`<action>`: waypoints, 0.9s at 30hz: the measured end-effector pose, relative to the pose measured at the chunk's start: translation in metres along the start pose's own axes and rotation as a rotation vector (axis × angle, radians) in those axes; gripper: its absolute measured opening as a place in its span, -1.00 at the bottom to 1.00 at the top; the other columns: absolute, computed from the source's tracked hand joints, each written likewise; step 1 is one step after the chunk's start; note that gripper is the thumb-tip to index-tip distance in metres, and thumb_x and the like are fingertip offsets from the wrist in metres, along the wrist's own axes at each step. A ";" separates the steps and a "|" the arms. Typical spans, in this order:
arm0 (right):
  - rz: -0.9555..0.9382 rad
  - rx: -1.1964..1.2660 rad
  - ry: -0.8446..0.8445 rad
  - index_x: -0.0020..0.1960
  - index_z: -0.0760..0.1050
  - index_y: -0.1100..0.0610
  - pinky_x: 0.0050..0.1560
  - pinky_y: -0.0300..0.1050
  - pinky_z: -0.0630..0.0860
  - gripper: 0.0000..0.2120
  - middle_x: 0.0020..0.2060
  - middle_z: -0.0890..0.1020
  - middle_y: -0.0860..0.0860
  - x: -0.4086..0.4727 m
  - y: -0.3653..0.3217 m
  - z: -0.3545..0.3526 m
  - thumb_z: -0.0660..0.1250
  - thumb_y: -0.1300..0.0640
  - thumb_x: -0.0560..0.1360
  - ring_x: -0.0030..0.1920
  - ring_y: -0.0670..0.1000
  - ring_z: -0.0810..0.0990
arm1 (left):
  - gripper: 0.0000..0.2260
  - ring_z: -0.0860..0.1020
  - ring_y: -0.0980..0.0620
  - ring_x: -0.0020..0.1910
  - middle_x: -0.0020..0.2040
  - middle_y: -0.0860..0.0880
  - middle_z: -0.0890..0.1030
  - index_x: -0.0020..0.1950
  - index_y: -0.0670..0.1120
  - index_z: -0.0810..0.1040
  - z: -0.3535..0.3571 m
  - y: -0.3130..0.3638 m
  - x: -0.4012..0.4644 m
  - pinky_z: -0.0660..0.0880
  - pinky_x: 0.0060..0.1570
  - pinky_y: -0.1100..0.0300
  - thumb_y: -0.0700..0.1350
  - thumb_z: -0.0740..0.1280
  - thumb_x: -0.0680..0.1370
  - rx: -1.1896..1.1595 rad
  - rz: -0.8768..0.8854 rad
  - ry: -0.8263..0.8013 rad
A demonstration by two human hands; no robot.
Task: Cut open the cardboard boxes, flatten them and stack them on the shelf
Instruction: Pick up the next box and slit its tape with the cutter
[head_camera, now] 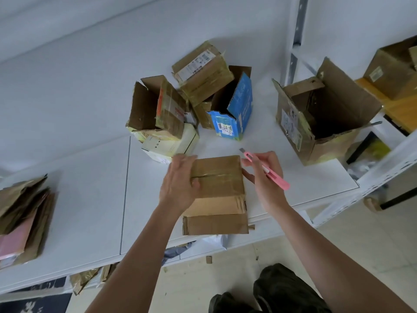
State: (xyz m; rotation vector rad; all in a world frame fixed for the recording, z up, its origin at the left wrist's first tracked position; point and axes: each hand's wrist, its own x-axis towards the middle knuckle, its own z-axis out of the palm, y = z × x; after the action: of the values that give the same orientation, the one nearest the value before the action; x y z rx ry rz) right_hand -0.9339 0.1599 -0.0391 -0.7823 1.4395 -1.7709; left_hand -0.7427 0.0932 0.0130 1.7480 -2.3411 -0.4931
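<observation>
1. No brand name can be read; on the blue box [234, 109] a white barcode label is seen with large dark digits too blurred to be made out, and shipping labels on the other cartons are likewise illegible.
2. The taped brown box [217, 177] is placed at the near edge of the white table [90, 188], at 6 o'clock from the blue box; its top seam is covered by glossy brown tape, and a plain corrugated flap is folded out toward the viewer.
3. The left hand [179, 184] is laid over the box's left side, fingers [180, 160] held together, thumb on the seam.
4. A pink utility knife [264, 168], blade extended, is pinched by the right hand [265, 179].
5. Flattened cardboard [22, 218] is stacked at 9 o'clock; a large open carton [325, 111] is seen at 2 o'clock.
</observation>
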 end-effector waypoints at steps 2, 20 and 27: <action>0.045 0.084 -0.030 0.00 0.41 0.13 0.04 0.29 0.61 -0.94 -0.11 0.69 0.07 0.002 0.000 -0.005 0.25 0.16 0.64 0.05 0.07 0.67 | -0.53 0.12 0.02 0.51 0.53 0.07 0.17 0.50 0.15 0.31 0.011 -0.002 -0.002 0.10 0.50 0.04 0.01 0.31 0.60 -0.143 0.063 -0.119; 0.078 0.032 -0.111 -0.12 0.43 0.08 0.02 0.37 0.59 -0.87 -0.19 0.64 0.16 -0.010 0.013 -0.016 0.30 0.14 0.61 0.02 0.19 0.65 | 0.03 -0.28 0.18 0.54 0.59 0.21 -0.19 0.58 0.24 0.00 0.020 -0.011 0.000 -0.27 0.52 0.00 0.42 0.38 0.20 -0.107 0.023 -0.299; -0.024 -0.091 -0.197 -0.13 0.43 -0.06 -0.04 0.33 0.61 -0.89 -0.25 0.66 0.05 -0.023 0.022 -0.033 0.28 0.04 0.58 -0.05 0.09 0.69 | -0.03 -0.29 0.18 0.53 0.59 0.22 -0.21 0.58 0.25 -0.03 0.026 -0.016 0.002 -0.31 0.48 0.05 0.36 0.44 0.32 -0.067 0.042 -0.282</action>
State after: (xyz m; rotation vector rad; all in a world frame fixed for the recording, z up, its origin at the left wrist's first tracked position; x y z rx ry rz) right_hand -0.9445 0.1944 -0.0675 -0.9961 1.3910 -1.6062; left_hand -0.7376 0.0909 -0.0172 1.6915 -2.5054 -0.8507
